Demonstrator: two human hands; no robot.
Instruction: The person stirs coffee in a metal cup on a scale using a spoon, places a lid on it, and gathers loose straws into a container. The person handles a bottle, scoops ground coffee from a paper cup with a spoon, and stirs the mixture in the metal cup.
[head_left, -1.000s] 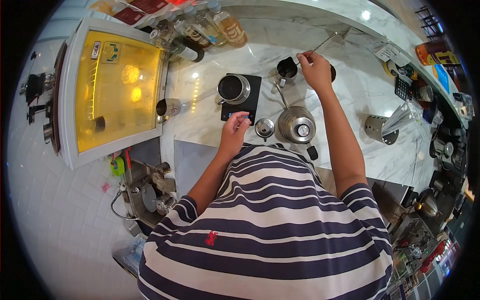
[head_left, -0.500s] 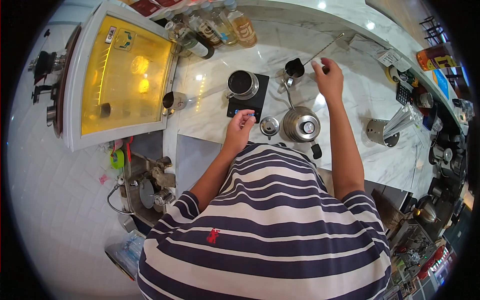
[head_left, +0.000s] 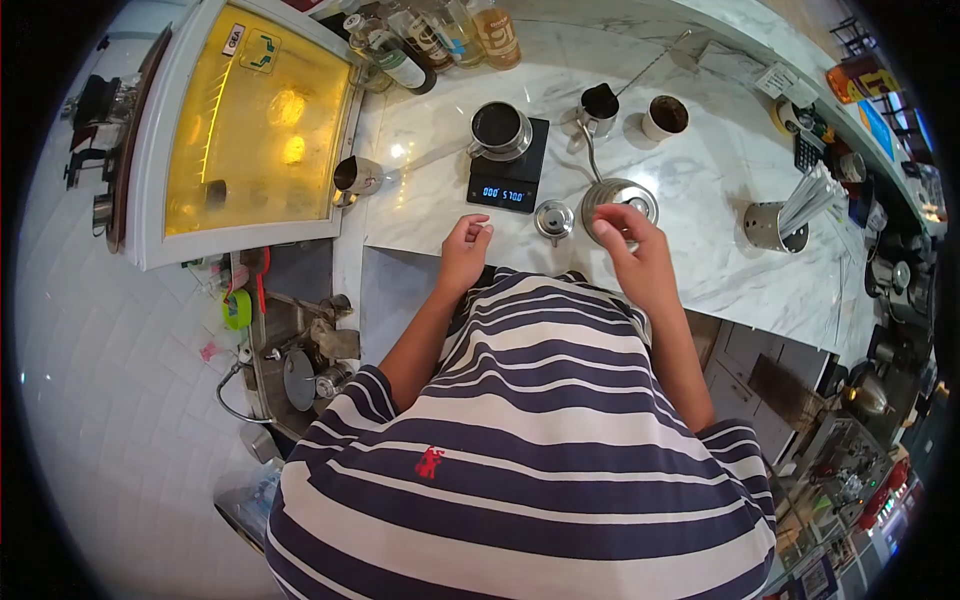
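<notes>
My left hand [head_left: 463, 252] is at the counter's front edge, fingers loosely curled, holding nothing visible. Beyond it a black scale [head_left: 503, 190] shows lit blue digits. On the scale stands a metal vessel [head_left: 500, 130] with a dark top surface. My right hand [head_left: 640, 255] hovers over the steel gooseneck kettle [head_left: 643, 195], thumb and fingers apart, partly hiding its lid; whether it touches is unclear. A small round metal lid-like piece [head_left: 554, 221] lies between the hands. Behind the kettle's spout are a metal pitcher [head_left: 597, 122] and a white cup [head_left: 661, 128] with dark brown contents.
A long twisted bar spoon [head_left: 655, 62] leans from the pitcher. At left are another metal pitcher [head_left: 357, 178] and a yellow-lit glass-door cabinet [head_left: 265, 130]. Several bottles [head_left: 440, 40] line the back. A metal holder of straws [head_left: 770, 228] stands right, with a sink [head_left: 285, 330] lower left.
My right hand has come back from the white cup, now uncovered, to above the kettle. My left hand has drawn off the scale's front toward me. The view has shifted slightly.
</notes>
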